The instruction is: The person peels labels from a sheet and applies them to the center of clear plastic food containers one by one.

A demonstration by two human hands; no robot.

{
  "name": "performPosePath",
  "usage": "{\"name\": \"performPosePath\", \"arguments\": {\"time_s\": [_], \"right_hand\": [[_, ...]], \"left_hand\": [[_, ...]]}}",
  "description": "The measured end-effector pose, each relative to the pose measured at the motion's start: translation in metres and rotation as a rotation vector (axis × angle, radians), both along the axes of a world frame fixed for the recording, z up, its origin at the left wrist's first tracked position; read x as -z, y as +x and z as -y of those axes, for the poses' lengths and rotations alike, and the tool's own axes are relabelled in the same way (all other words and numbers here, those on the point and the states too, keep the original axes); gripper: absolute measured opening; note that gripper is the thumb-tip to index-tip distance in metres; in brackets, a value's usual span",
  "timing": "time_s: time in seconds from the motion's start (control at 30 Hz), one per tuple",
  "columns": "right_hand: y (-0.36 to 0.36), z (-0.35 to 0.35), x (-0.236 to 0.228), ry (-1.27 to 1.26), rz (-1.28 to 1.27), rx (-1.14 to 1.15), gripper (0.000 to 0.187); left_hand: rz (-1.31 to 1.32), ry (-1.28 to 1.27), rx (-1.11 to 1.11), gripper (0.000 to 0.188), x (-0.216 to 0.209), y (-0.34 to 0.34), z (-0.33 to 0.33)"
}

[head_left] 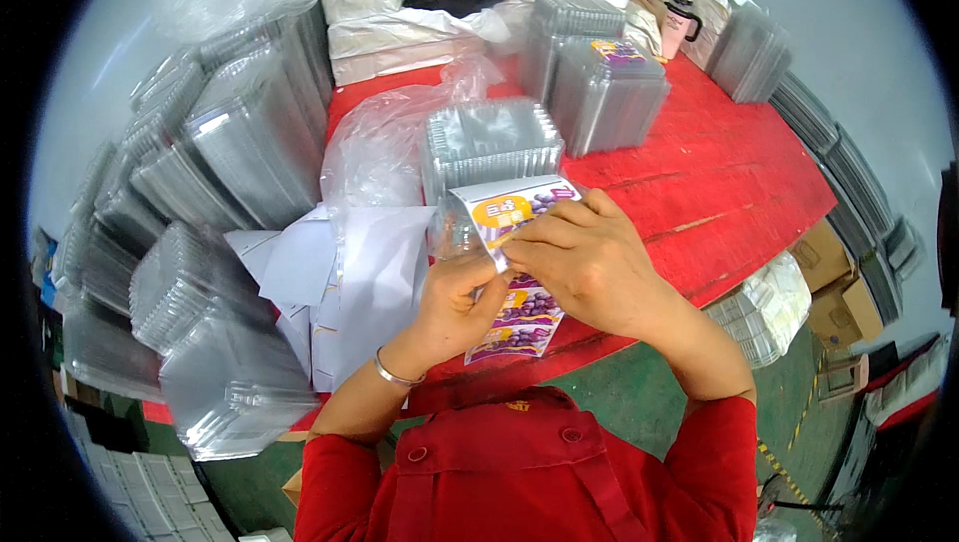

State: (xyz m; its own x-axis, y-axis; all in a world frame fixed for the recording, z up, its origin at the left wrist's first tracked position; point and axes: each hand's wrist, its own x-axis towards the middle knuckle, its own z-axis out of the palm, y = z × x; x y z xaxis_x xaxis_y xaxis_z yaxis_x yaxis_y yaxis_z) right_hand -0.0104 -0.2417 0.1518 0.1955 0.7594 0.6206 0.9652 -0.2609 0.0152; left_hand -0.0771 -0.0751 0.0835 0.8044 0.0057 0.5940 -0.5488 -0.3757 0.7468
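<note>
A strip of grape stickers (514,342), printed in purple, yellow and white, hangs between my hands near the front of the table. My left hand (455,292) pinches the strip at its left side. With bent fingers, my right hand (597,267) grips a sticker at its right side, close to the left fingertips. The strip's upper part curls away from me, over the front of a stack of clear plastic clamshell boxes (491,132). Fingers cover the middle of the strip, and whether a sticker is coming off its backing cannot be made out.
White paper sheets (385,272) and a crumpled clear bag (375,147) lie left on the red table (719,172). Tall stacks of clear boxes (255,132) crowd the left side. Another stack (609,97) bears a purple sticker. A pink tumbler (676,27) stands at the far right.
</note>
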Motion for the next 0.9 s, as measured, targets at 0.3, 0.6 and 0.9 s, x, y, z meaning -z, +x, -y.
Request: {"name": "performPosePath", "arguments": {"time_s": [0.3,0.6,0.9], "right_hand": [[-0.002,-0.012,0.007,0.051,0.087,-0.002,0.008],[-0.003,-0.006,0.016,0.078,0.189,-0.006,0.010],[0.000,-0.011,0.021,0.090,0.241,-0.033,0.009]], "left_hand": [[-0.097,-0.076,-0.046,0.009,0.019,-0.006,-0.013],[-0.105,0.030,-0.025,0.012,0.021,-0.003,-0.014],[-0.148,-0.045,-0.017,0.010,0.028,-0.003,-0.020]]}}
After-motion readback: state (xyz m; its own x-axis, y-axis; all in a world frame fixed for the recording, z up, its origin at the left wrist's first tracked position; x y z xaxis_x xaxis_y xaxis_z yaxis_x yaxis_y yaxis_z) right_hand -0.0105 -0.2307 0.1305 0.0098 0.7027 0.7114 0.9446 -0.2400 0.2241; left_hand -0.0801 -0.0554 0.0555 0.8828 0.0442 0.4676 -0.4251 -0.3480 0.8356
